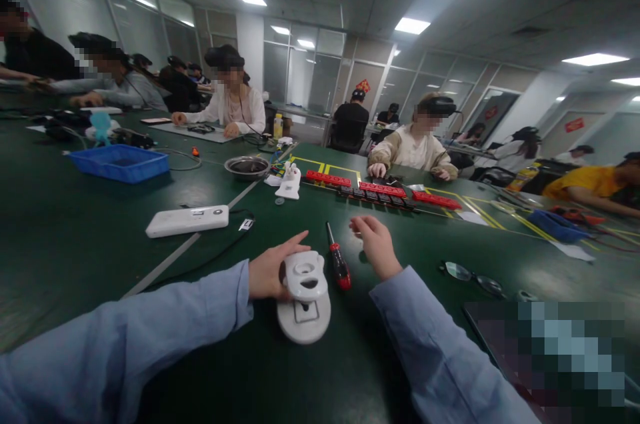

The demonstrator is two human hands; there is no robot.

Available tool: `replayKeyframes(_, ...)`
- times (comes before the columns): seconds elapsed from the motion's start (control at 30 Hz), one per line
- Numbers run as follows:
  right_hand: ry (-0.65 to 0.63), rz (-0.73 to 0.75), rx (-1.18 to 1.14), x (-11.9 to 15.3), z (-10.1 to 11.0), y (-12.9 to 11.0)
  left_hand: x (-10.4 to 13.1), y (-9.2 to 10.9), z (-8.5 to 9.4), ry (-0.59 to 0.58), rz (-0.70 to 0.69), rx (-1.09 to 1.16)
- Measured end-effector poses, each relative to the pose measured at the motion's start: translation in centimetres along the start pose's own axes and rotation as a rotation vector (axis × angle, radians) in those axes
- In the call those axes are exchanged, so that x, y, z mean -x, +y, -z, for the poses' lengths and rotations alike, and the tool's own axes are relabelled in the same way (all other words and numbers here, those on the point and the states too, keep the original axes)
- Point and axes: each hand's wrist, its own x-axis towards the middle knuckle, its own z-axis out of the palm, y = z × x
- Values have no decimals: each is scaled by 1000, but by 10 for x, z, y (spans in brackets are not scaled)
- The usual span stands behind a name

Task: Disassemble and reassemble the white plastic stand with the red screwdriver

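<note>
A white plastic device (304, 321) with a rounded base and an upper part with openings sits on the green table. My left hand (273, 269) grips its upper part from the left side, the thumb side partly hidden. Just right of the device lies a red and black screwdriver (340, 266), its shaft pointing away from me. My right hand (376, 245) hovers right of the screwdriver with its fingers bent together; something tiny at the fingertips is too small to name.
A white oblong case (187, 221) and a metal bowl (247, 167) lie left. Beyond are a white part (289, 183), red strips (383, 190) and seated people. Eyeglasses (473, 277) lie right, a blue tray (120, 163) far left.
</note>
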Motion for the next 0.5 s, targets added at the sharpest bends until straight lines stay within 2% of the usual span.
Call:
replayKeyframes(0.1,-132,-76,-222,18,-13,-18,-12,22,13,40,-54,36)
replayKeyframes(0.17,-271,-132,-353,29,-23,-26,-22,34,19,50,-82,63)
replayKeyframes(0.23,-439,-228,-535,33,-31,-32,-32,39,22,47,-92,109)
replayKeyframes(0.3,-528,-313,-694,29,-35,-35,-40,38,21,101,-109,187)
replayKeyframes(0.33,-520,-331,-736,24,-35,-35,-43,36,19,167,-124,242)
replayKeyframes(0.4,-423,-297,-745,9,-34,-34,-47,33,11,393,-109,415)
replayKeyframes(0.47,-297,-225,-747,-8,-34,-30,-49,35,0,564,74,722)
replayKeyframes(0.5,-219,-183,-748,-16,-36,-27,-51,38,-5,579,221,915)
